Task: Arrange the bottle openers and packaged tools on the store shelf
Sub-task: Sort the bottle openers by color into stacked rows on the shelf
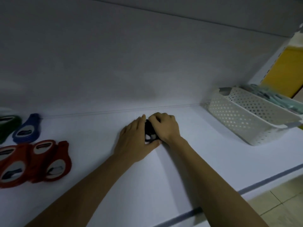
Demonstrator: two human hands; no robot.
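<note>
A small stack of black bottle openers [150, 131] lies on the white shelf [196, 161], near the back wall. My left hand [135, 140] presses flat against its left side, fingers straight and thumb under its near end. My right hand [164, 126] curls over the stack from the right and grips it. Most of the black openers are hidden between the hands. At the left lie red bottle openers [37, 163], a blue bottle opener stack [27, 129] and a green bottle opener [7, 126].
A white perforated basket [246, 117] holding pale green packaged tools [268, 97] stands at the right on the shelf. A yellow panel [285, 69] rises beyond it. The shelf's front edge [180, 218] runs diagonally below; tiled floor [282, 203] shows at lower right.
</note>
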